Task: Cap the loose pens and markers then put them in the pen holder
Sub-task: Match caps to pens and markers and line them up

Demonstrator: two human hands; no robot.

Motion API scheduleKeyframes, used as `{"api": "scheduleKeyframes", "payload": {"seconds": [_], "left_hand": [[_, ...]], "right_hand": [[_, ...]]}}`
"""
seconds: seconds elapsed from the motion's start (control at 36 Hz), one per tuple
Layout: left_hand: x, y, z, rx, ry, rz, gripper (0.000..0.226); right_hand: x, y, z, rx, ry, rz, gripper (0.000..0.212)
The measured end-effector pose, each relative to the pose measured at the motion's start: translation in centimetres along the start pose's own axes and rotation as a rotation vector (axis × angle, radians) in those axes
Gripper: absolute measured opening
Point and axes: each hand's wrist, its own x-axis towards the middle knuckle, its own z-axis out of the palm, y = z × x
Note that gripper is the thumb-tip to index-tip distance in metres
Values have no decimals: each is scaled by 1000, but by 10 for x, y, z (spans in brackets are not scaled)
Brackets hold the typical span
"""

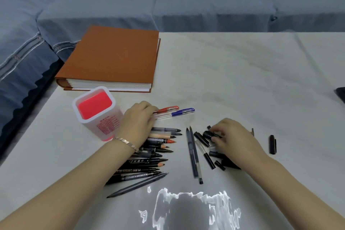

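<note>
The pen holder [97, 112] stands open-topped just left of the left hand [138, 119], with the brown album [113, 56] close behind it. Uncapped pens [149, 157] crowd the desk [242, 73] beneath that wrist; its far right half lies bare.

The holder [97, 112] stood left of my left hand [138, 119], the binder [112, 58] behind it. Two pens [173, 111] lay just right of that hand, a row of uncapped markers [149, 157] before it. Caps [209, 147] sat scattered under my right hand [233, 136], one cap [272, 144] apart, further right.
</note>
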Motion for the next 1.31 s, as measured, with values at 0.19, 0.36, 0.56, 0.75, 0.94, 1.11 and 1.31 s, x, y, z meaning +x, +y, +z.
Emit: {"api": "scheduleKeyframes", "payload": {"seconds": [0.19,0.36,0.56,0.75,0.94,1.11,1.31], "left_hand": [[-66,-10,-24,-56,-132,19,5],[-87,-27,-23,-79,-206,-53,20],[-79,-23,-20,39,-174,31,13],[-64,-21,-19,300,-239,196,34],[-57,-11,-24,413,-68,244,24],[-59,35,-40,-453,-43,-169,10],[-61,69,-31,-898,-46,-260,21]], "right_hand": [[10,-1,7,-150,-50,19,28],[8,-4,6,-102,-10,54,14],[-6,-9,-7,170,56,-7,16],[-19,-16,-11,275,89,2,20],[-28,-24,-12,560,189,48,28],[-35,-47,-23,1014,272,66,25],[-38,-64,-30,1356,315,135,28]]}}
